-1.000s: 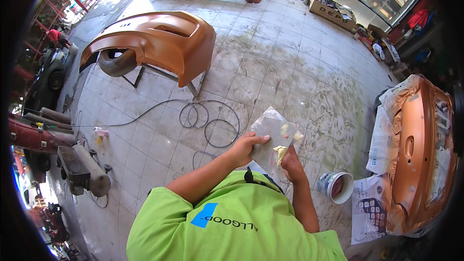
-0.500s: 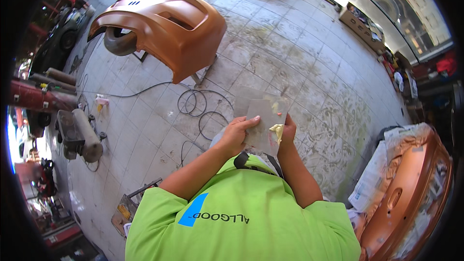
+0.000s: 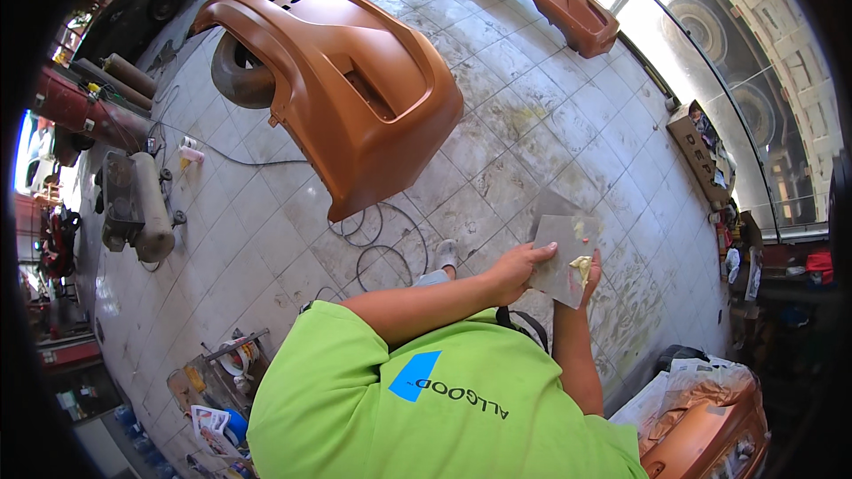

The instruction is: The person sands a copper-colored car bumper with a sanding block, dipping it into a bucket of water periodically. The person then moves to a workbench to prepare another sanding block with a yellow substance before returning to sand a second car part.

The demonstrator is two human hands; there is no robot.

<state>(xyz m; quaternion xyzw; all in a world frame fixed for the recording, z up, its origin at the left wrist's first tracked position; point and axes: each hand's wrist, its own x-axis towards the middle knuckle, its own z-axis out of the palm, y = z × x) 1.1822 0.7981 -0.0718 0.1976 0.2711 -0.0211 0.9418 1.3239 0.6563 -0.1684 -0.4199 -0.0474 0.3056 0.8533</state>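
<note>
Both hands meet in front of my body, to the right of the middle. Between them is a thin, flat grey plate with a lump of pale yellow paste near its right edge and a small red dab above it. My left hand grips the plate's left side, thumb pressed on top. From the right, my right hand holds the edge beside the paste; most of its fingers are hidden underneath. A second, see-through grey sheet shows behind the plate's far edge; which hand supports it I cannot tell.
An orange bumper stands ahead on the left, with a tyre below it. Another orange bumper lies farther off. A black hose coils on the tiled floor. An orange panel, a compressor and a cardboard box stand around.
My view has turned and shifted, so the near bumper looks larger and closer. My hands and the plate now appear farther right. The grip of both hands looks the same.
</note>
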